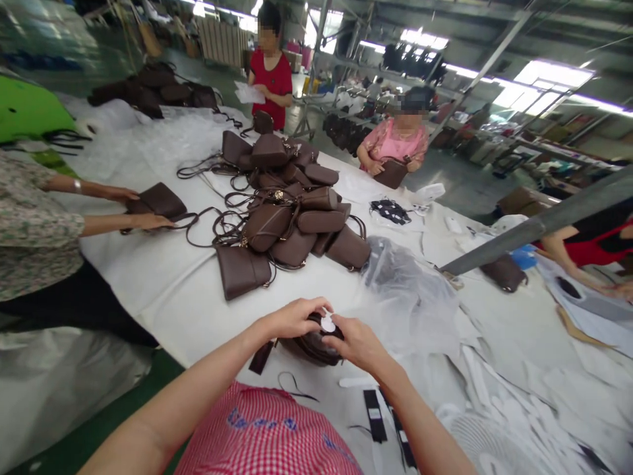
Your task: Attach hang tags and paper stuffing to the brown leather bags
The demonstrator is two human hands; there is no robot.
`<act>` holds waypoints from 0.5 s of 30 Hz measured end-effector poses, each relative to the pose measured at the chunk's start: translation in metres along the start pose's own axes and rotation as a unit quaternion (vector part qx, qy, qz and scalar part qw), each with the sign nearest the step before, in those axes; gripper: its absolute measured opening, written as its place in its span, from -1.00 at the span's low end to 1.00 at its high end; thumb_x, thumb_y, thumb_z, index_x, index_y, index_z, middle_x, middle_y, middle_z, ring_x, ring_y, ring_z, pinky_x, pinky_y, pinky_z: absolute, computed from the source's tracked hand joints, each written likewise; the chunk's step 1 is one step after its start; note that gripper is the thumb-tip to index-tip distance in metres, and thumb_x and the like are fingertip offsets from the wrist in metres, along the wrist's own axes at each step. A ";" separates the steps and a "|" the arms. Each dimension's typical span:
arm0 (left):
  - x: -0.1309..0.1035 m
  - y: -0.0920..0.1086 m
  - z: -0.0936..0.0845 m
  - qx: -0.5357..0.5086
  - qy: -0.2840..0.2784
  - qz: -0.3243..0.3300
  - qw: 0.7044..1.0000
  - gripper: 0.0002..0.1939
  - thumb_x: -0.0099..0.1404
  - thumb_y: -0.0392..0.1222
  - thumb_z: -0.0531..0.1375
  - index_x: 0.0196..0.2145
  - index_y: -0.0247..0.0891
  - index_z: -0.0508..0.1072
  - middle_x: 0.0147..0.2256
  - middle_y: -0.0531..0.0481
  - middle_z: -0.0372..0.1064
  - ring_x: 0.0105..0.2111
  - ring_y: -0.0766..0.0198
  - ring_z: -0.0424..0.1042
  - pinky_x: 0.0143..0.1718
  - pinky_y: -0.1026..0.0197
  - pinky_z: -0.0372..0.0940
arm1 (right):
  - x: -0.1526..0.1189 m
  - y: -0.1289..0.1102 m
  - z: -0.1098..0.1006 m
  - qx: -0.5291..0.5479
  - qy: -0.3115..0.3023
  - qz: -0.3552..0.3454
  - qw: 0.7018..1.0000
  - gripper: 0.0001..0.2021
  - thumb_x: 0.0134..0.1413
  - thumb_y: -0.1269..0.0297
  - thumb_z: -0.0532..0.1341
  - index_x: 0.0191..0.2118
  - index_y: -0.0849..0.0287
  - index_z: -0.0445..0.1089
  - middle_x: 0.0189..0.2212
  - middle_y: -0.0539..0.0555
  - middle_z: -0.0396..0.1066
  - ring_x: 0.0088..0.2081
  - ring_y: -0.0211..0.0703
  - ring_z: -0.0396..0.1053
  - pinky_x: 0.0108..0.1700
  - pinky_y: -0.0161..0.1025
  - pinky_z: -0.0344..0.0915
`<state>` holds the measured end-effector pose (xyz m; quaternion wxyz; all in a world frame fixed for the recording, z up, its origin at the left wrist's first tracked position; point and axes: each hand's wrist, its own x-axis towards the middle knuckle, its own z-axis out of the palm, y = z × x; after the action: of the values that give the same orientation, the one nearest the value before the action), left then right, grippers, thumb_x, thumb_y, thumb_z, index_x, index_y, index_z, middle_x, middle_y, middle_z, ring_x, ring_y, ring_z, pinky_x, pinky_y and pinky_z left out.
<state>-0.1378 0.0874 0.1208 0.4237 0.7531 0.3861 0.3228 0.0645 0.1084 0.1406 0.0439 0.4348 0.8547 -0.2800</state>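
A small dark brown handbag (312, 353) sits on the white table in front of me, partly covered by my hands. My left hand (297, 318) grips its upper left side, fingers curled over the top. My right hand (357, 340) holds the opposite side, with the thumb across the bag's top. Between my fingertips shows a small white round piece (328, 323); whether it is fixed to the bag I cannot tell. A dark brown tag (261, 358) lies just left of the bag. Black tags with white labels (374, 414) lie beneath my right forearm.
A heap of brown handbags (271, 221) with looped straps lies ahead. Crumpled clear plastic (410, 290) is to the right, near a slanted metal post (534, 227). At left, a co-worker's hands hold a bag (157, 201). Other people stand across the table and at right.
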 end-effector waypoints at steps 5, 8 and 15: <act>-0.018 0.000 0.010 0.199 0.193 0.043 0.960 -0.85 0.31 -0.33 0.03 -0.24 -0.28 0.39 -0.31 -0.09 0.39 -0.27 0.21 0.35 -0.21 0.18 0.27 | 0.012 0.009 -0.013 0.083 -0.014 0.000 0.996 -0.86 0.08 0.24 0.15 -0.35 0.19 0.38 -0.46 0.02 0.44 -0.42 -0.22 0.32 -0.40 -0.35 0.12; -0.042 -0.005 0.028 0.285 0.150 0.122 0.939 -0.76 0.34 -0.38 -0.04 -0.31 -0.27 0.41 -0.34 -0.08 0.40 -0.32 0.23 0.34 -0.25 0.19 0.26 | 0.016 0.016 -0.012 0.166 -0.017 0.005 0.986 -0.91 0.04 0.31 0.14 -0.36 0.18 0.35 -0.49 -0.04 0.39 -0.46 -0.27 0.28 -0.43 -0.38 0.13; -0.050 -0.020 0.060 0.358 0.091 0.066 0.927 -0.75 0.35 -0.38 -0.03 -0.16 -0.31 0.41 -0.17 -0.16 0.41 -0.09 0.15 0.30 0.03 0.04 0.19 | 0.017 0.022 -0.008 0.363 -0.015 0.090 0.928 -0.81 0.01 0.13 0.14 -0.44 0.13 0.22 -0.68 -0.18 0.15 -0.64 -0.35 0.10 -0.61 -0.41 0.06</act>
<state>-0.1197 0.0280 0.0692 0.0665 0.8458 0.4621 0.2581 0.0722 0.1353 0.1318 -0.0789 0.4916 0.6516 -0.5723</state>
